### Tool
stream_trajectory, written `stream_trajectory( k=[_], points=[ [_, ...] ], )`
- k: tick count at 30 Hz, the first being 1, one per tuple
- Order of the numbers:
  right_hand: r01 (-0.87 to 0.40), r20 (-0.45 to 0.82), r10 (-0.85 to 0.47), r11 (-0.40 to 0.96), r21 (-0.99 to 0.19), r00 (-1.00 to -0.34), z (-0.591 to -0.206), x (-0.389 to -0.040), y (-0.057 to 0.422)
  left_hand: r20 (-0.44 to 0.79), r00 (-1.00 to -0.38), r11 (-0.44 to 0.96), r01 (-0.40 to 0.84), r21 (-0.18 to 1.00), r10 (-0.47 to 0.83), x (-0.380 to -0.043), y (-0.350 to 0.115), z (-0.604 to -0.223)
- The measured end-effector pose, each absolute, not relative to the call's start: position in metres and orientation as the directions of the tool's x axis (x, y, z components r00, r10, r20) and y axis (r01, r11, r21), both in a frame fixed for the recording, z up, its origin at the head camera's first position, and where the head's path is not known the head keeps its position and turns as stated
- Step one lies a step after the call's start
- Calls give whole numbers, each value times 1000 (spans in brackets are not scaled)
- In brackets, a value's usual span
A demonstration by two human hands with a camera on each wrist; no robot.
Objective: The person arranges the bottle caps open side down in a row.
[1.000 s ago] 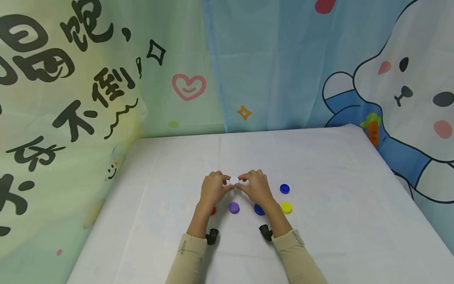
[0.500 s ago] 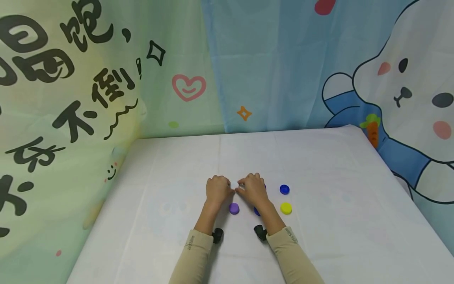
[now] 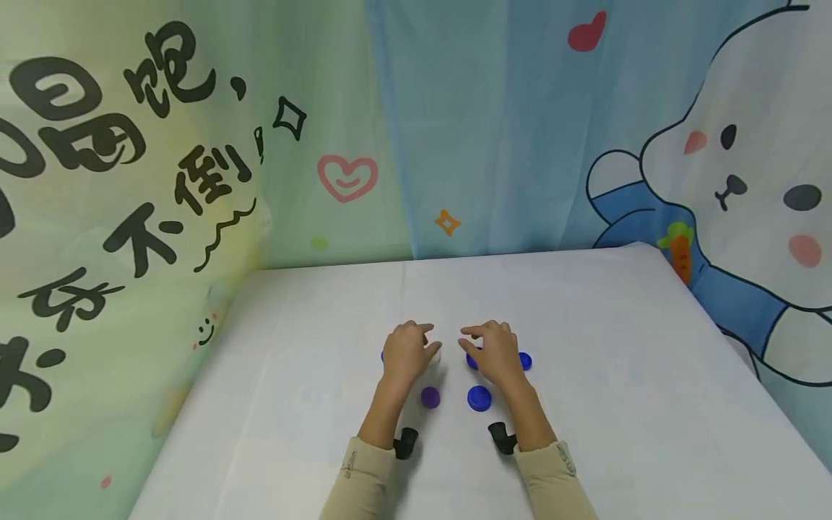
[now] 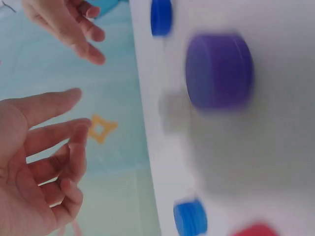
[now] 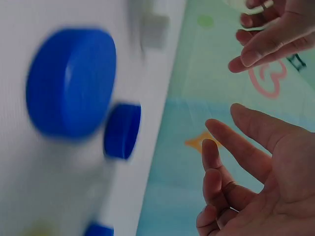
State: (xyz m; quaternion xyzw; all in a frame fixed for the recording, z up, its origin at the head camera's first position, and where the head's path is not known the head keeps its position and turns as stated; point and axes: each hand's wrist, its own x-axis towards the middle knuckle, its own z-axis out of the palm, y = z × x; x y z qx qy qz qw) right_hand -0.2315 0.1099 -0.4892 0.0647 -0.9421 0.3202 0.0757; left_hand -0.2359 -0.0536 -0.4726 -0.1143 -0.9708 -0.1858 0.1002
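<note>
My left hand (image 3: 406, 354) hovers over the table with nothing in it, thumb and index finger apart. Facing it, my right hand (image 3: 495, 352) is likewise empty, its fingers loosely bent. Below and between them a small white bottle cap (image 4: 176, 113) sits on the cloth, blurred in both wrist views. Nearer the person is a purple cap (image 3: 430, 397), with a large blue cap (image 3: 479, 398) to its right. Another blue cap (image 3: 473, 360) is partly covered by the right hand. A light blue cap (image 4: 190, 218) and a red cap (image 4: 257, 230) show in the left wrist view.
A further blue cap (image 3: 525, 361) lies just right of the right hand. Something yellow (image 5: 39, 230) blurs at the bottom of the right wrist view. The white-covered table (image 3: 617, 404) ends at a printed cloth backdrop (image 3: 481, 130).
Both hands held the white cap together, lowered it to the table and let go. They have since drawn apart, the right hand going right. The head view has tilted up slightly.
</note>
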Motion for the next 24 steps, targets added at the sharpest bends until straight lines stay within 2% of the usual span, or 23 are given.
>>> stream_trajectory(
  k=[3,5,9,16,24],
  points=[
    [-136,174,-37,786,-603,-984,-488,-226,124,203,-958,863,275,424,205,-235,-39,-479],
    [-114,160,-23,800,-589,-987,-490,-226,131,175,-960,854,275,442,219,-237,-29,-485],
    [-75,98,-23,827,-557,-995,-495,-225,141,116,-963,874,271,404,245,-239,-15,-494],
    [-79,31,-73,874,-480,-997,-509,-227,145,-33,-968,917,225,329,249,-241,-3,-504],
    [-139,68,-121,859,-492,-990,-519,-231,148,2,-963,906,255,338,270,-243,-5,-506]
  ],
)
